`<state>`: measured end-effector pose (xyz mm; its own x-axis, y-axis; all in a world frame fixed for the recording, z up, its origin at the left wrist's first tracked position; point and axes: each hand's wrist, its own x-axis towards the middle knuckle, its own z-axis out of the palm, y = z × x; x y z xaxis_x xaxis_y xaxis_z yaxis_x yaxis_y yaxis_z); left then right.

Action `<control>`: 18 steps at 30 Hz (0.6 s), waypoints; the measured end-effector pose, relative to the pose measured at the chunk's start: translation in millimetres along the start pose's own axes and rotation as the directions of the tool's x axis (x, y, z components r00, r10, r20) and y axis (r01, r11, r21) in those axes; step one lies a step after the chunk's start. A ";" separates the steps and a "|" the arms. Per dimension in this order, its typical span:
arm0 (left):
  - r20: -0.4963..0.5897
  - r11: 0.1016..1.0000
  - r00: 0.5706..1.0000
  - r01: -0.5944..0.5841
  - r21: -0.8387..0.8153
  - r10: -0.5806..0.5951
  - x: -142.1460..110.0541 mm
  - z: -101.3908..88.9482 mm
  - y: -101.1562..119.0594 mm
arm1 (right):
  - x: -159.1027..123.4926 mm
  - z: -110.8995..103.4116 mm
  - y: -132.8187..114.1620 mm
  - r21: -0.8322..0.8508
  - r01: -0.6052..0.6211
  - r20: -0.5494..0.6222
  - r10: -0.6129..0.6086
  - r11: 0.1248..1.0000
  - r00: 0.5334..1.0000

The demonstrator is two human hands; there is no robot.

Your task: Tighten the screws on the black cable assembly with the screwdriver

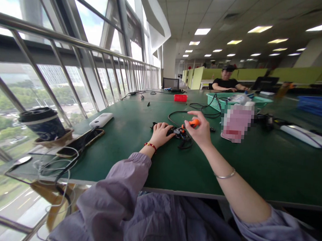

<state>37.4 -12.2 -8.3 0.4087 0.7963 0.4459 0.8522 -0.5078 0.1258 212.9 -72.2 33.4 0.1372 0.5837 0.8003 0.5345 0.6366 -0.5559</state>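
On the green table [116,139] lies a small black device with cables [178,133]. My left hand [160,132] presses on its left side, fingers curled over it. In my right hand [200,131] is a screwdriver with an orange handle [193,123], gripped between thumb and fingers. Its shaft points left and down to the device, close to the left fingertips. Whether the tip sits in a screw is too small to tell. A black cable loops beside the device toward me.
A green basket [215,102] stands behind my right hand, near a blurred pink item [238,122]. A red box [180,98] is farther back. On the left are a paper cup [43,125], a phone [81,143] and a white power bank [101,120]. Another person [226,80] sits across the table.
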 end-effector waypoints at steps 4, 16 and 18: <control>-0.002 1.000 1.000 -0.002 0.002 0.002 -0.2 0.6 -0.4 | 1.0 1.3 1.9 0.017 0.040 -0.068 -0.039 0.999 0.997; -0.001 1.000 1.000 -0.004 -0.005 0.004 0.0 -0.1 -0.9 | 0.8 1.6 2.9 0.023 0.038 -0.043 -0.037 0.999 0.998; 0.003 1.000 1.000 -0.001 -0.005 0.001 -0.2 -0.5 -0.7 | 0.7 0.9 3.3 -0.022 -0.005 -0.039 0.004 1.000 0.999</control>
<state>36.7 -12.2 -8.0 0.4106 0.7970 0.4431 0.8501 -0.5102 0.1300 214.0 -69.2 31.9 0.1713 0.5661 0.8063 0.5522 0.6226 -0.5544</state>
